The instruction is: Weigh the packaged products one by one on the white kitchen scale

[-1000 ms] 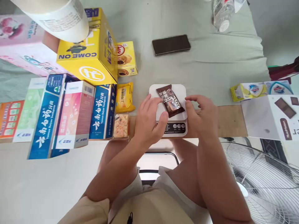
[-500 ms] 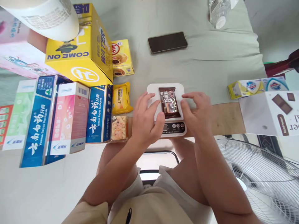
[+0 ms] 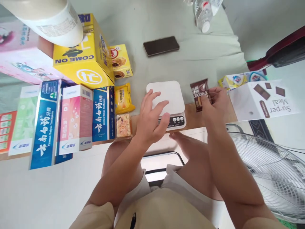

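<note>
The white square kitchen scale (image 3: 166,97) sat at the front edge, with open cloth behind it. The right hand (image 3: 215,101) had its fingers clamped on the brown shiny cocoa packet (image 3: 199,94), right of the scale. The left hand (image 3: 153,117) had fingers spread over the scale's left side.

the right hand (image 3: 215,103) pinches the brown cocoa packet (image 3: 200,94) beside the white scale (image 3: 166,98). the left hand (image 3: 153,117) spreads its fingers over the scale's left side. a dark phone (image 3: 161,46) lies beyond it, and the yellow soap packet (image 3: 123,99) sits left of the left hand.
</note>
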### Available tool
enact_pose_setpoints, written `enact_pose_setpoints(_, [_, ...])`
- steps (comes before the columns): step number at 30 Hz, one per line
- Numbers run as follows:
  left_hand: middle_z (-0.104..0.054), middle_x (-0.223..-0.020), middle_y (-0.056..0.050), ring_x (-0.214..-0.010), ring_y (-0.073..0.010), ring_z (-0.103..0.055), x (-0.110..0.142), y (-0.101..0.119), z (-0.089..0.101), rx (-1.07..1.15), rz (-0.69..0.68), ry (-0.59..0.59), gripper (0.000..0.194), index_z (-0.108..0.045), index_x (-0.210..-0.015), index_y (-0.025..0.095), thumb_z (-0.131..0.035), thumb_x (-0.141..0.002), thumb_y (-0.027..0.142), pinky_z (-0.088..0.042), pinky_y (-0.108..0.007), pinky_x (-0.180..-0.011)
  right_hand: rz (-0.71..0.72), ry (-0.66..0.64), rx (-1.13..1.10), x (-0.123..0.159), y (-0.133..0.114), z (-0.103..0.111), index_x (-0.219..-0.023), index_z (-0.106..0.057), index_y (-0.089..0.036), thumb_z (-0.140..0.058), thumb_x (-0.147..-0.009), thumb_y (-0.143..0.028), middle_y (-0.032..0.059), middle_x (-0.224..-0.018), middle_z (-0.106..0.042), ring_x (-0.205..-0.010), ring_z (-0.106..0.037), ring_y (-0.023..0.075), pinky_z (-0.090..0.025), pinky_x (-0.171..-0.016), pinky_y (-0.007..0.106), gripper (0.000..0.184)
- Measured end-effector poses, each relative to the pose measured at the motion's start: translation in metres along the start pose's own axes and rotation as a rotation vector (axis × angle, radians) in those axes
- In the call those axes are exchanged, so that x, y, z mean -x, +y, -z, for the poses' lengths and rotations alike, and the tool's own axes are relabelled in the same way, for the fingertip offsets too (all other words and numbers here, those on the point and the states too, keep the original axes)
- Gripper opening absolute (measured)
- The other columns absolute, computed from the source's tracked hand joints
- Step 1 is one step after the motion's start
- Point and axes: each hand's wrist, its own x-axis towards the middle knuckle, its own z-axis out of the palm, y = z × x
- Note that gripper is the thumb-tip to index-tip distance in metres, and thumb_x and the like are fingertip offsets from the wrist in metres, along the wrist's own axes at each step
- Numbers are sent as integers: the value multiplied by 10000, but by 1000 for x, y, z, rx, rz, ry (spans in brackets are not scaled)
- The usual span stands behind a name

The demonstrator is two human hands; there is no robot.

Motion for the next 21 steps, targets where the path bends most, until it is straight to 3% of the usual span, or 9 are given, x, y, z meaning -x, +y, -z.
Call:
enact_pose_setpoints(3, [-598, -1445, -165, -1527, -351, -450, -2, -2, 6, 16, 23, 74, 502, -711, -1239, 202, -345, -1089, 511, -366, -596, -1278, -86, -109, 131, -7, 6, 9, -896, -683, -237, -622, -839, -408, 69, -938, -744, -925, -704, 270, -580, -938, 543, 190])
enact_pose_setpoints(5, [-598, -1431, -168, -1506, -348, -468, -1, -4, 10, 24, 60, 121, 541, -706, -1244, 197, -326, -1089, 549, -365, -587, -1279, 15, -52, 175, -6, -4, 10, -823, -709, -227, -579, -860, -411, 98, -1008, -762, -1029, -703, 290, -556, -989, 547, 228])
enact_pose_setpoints(7, [-589, -1425, -181, -1480, -349, -490, 2, -5, 15, 52, 113, 156, 605, -692, -1276, 179, -294, -1086, 593, -370, -578, -1275, 150, 33, 139, 1, -23, 3, -846, -716, -227, -552, -872, -394, 105, -1033, -767, -1039, -702, 281, -569, -941, 502, 236])
enact_pose_setpoints(9, [-569, -1441, -194, -1470, -349, -499, 7, -7, 22, 93, 180, 177, 659, -668, -1320, 164, -270, -1080, 631, -374, -574, -1272, 249, -8, 61, 15, -48, -13, -905, -716, -232, -557, -877, -384, 89, -993, -770, -972, -709, 253, -586, -877, 450, 221])
enact_pose_setpoints(12, [-538, -1495, -200, -1483, -330, -497, 17, -6, 34, 161, 279, 216, 689, -619, -1382, 166, -255, -1074, 664, -374, -551, -1286, 291, -282, -92, 41, -88, -51, -1015, -717, -237, -573, -884, -343, 79, -1065, -782, -1001, -729, 230, -603, -924, 423, 222])
enact_pose_setpoints(14, [-557, -1509, -178, -1482, -292, -515, 23, -5, 42, 241, 348, 229, 660, -584, -1407, 187, -231, -1087, 644, -391, -507, -1293, 215, -487, -163, 54, -110, -80, -1096, -716, -237, -557, -890, -280, 79, -1172, -783, -1092, -735, 232, -600, -988, 430, 264])
enact_pose_setpoints(17, [-559, -1568, -122, -1513, -234, -514, 32, -5, 53, 357, 438, 196, 562, -492, -1485, 243, -204, -1116, 555, -443, -434, -1276, 65, -697, -159, 65, -132, -116, -1173, -722, -253, -536, -900, -238, 59, -1256, -779, -1119, -736, 235, -606, -983, 435, 331])
enact_pose_setpoints(21, [-478, -1668, -103, -1582, -227, -455, 39, -9, 61, 340, 462, 202, 501, -385, -1566, 287, -217, -1129, 465, -459, -441, -1281, 66, -861, -163, 70, -139, -144, -902, -737, -260, -486, -960, -276, 8, -991, -823, -951, -739, 218, -625, -862, 382, 258])
